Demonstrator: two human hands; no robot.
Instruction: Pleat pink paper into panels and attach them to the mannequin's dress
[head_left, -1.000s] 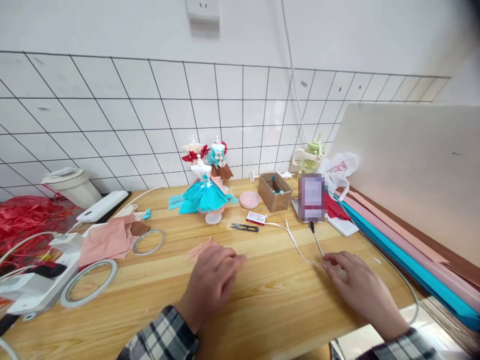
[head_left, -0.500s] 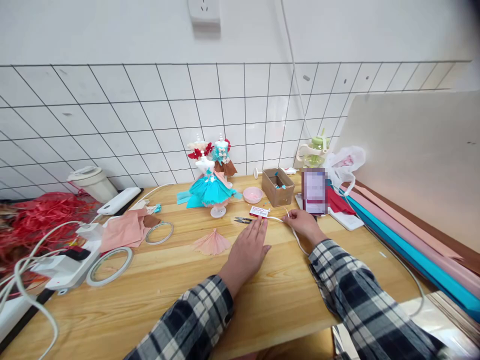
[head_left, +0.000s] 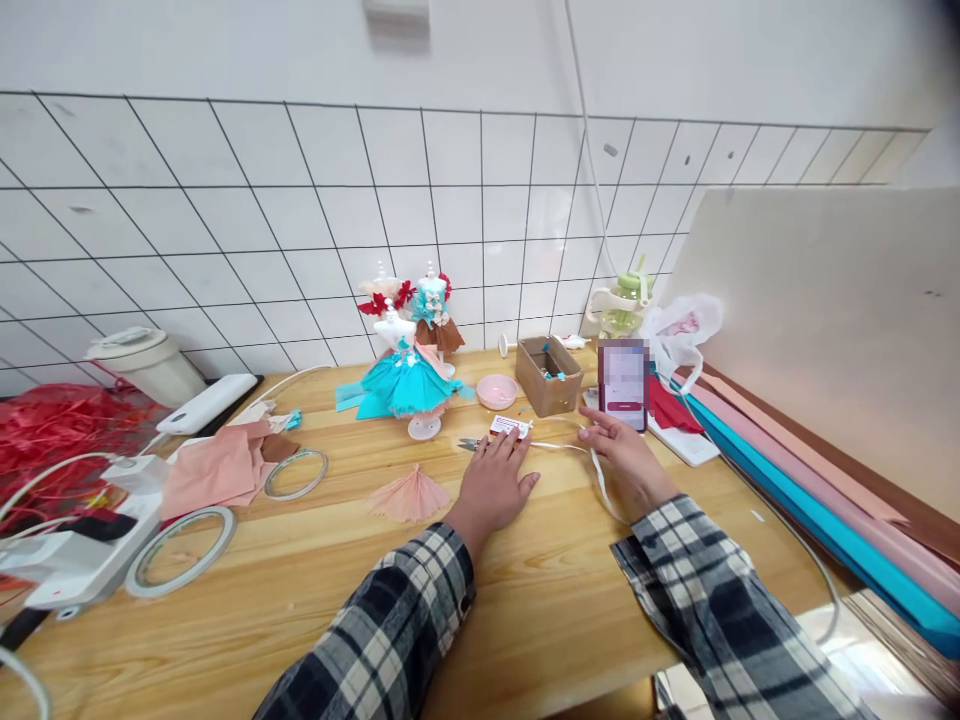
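Observation:
My left hand (head_left: pixel 491 490) lies palm down on the wooden table with its fingers spread. Its fingertips reach the lower edge of a small white-and-red box (head_left: pixel 510 426). Thread snips (head_left: pixel 470 444) poke out beside those fingers, partly hidden. A thin white cord (head_left: pixel 600 480) runs from near the box to my right hand (head_left: pixel 626 460) and loops below it. The right hand's index finger is stretched out in front of the phone (head_left: pixel 624 385), and the cord passes by its lower fingers. Left of my left hand rests a pleated pink fabric fan (head_left: pixel 411 493).
Small mannequins in dresses, one turquoise (head_left: pixel 412 385), stand near the wall. Beside them are a pink bowl (head_left: pixel 497 391) and a cardboard box (head_left: pixel 549 385). Tape rolls (head_left: pixel 180 552), pink fabric (head_left: pixel 217 475) and a power strip (head_left: pixel 97 545) lie left. Coloured sheets (head_left: pixel 810 510) line the right.
My right hand has loosened from its pinch on the cord, the index finger now extended. My left hand's fingers have spread apart. The view has shifted slightly.

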